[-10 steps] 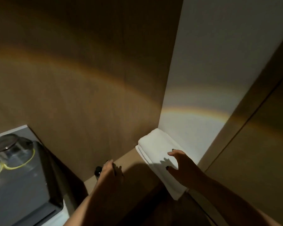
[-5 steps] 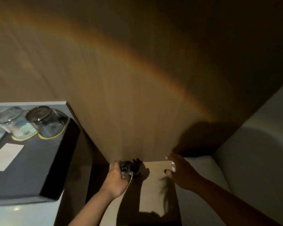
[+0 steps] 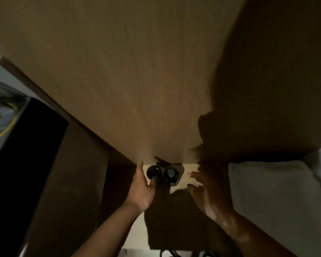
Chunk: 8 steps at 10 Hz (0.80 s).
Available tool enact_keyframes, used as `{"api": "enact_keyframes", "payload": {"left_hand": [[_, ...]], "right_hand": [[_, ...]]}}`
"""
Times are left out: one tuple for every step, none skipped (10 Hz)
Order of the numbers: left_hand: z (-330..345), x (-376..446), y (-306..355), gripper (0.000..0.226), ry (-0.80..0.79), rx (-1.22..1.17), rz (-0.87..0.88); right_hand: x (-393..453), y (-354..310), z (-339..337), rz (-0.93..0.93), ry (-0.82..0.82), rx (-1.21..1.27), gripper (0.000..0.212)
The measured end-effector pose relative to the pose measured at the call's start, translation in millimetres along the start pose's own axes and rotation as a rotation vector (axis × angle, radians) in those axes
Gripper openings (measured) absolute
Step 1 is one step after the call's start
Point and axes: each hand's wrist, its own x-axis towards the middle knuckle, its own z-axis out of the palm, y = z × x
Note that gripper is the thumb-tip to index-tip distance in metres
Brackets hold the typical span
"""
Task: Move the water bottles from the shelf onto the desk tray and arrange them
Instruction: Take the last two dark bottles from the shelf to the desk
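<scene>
Two bottles [image 3: 162,174] at the shelf's [image 3: 193,182] back edge: left hand [image 3: 143,188] has reached the left one, fingers half-curled around it, right hand [image 3: 205,190] spread beside, pickup starting.

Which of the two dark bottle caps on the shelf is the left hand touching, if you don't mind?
The left cap; the left hand cups it, while the right cap stands free.

The back wall [image 3: 130,86] is matt wood-look panel with a fine vertical grain. The shelf [image 3: 185,179] is pale, smooth and matt. Two bottle caps [image 3: 153,171] look like dark glossy plastic with small highlights. The folded towel [image 3: 267,191] is soft white cloth. The tray [image 3: 26,145] looks matt black.
</scene>
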Motion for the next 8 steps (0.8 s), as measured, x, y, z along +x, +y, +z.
{"api": "enact_keyframes", "payload": {"left_hand": [[11.3,44.4,-10.6,0.073,0.048,0.064,0.087],[27.4,69.7,-32.4,0.060,0.040,0.171,0.140],[36.2,82.7,-55.2,0.048,0.016,0.257,0.222],[36.6,89.5,-69.6,0.040,0.020,0.318,0.290],[32.9,90.7,-75.7,0.033,0.062,0.353,0.308],[20.2,83.2,-81.4,0.032,0.169,0.227,0.180],[2.0,71.0,-84.0,0.034,0.272,0.118,0.103],[-11.7,52.8,-80.0,0.032,0.271,0.150,0.149]], "right_hand": [[31.9,21.1,21.9,-0.008,0.042,0.027,0.035],[47.3,37.6,36.3,0.065,0.127,0.020,0.029],[47.8,57.2,56.5,-0.143,0.237,-0.114,0.024],[49.0,63.4,56.0,-0.118,0.079,-0.077,0.025],[59.8,65.7,52.6,-0.044,0.070,0.053,0.027],[58.2,51.6,45.9,-0.051,0.122,-0.004,0.032],[56.9,41.6,44.1,-0.038,0.204,0.047,0.039],[52.8,30.7,50.4,-0.221,0.260,0.028,0.046]]}}
